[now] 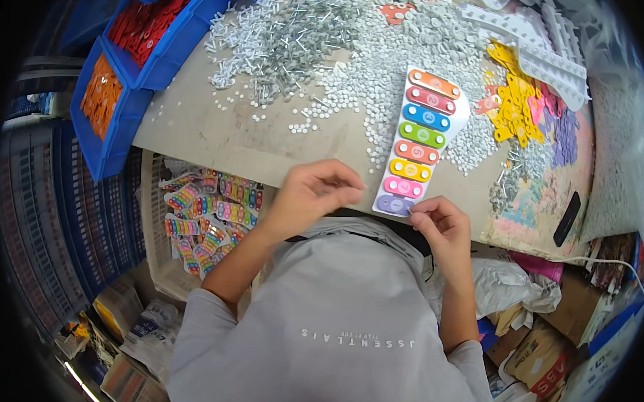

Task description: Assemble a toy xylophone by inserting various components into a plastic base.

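A white toy xylophone [427,118] with several coloured bars lies tilted on the bench in front of me, its purple bar [393,205] at the near end by the table edge. White round caps sit at the ends of most bars; the purple one shows none that I can make out. My right hand [442,223] is closed in a pinch at the right end of the purple bar, on something too small to name. To the left of the board, just off it, my left hand [315,197] hovers with thumb and fingers pinched together; whatever is between them is hidden.
Piles of white pins [249,39] and round white caps [383,82] cover the far bench. Blue bins [137,113] hold red and orange bars. Yellow bars [518,112] and purple bars [565,138] lie right, near a black phone-like object [567,219]. Finished-looking xylophones [211,218] fill a crate below left.
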